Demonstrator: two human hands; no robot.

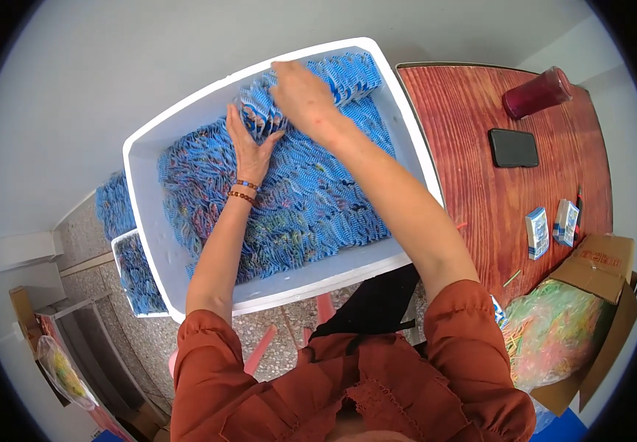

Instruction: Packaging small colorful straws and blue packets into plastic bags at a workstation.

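Note:
A white foam box (134, 191) is filled with many small blue-and-white packets (333, 206), stood on edge in dense rows. Near the box's far wall, my left hand (250, 151) cups the end of an upper row of packets (261, 110), its fingers on the left side and its thumb on the near right. My right hand (303, 96) is closed at the same bunch from above and to the right, with its fingertips bent down and partly hidden. More of that upper row runs on to the box's far right corner.
Right of the box, a red wood-grain table holds a dark red bottle (536, 93), a black phone (513, 148) and two small blue-and-white packs (537, 233). A cardboard box (598, 258) with a plastic bag of colourful pieces (554, 331) stands nearer. Another packet-filled white container (138, 272) sits at left.

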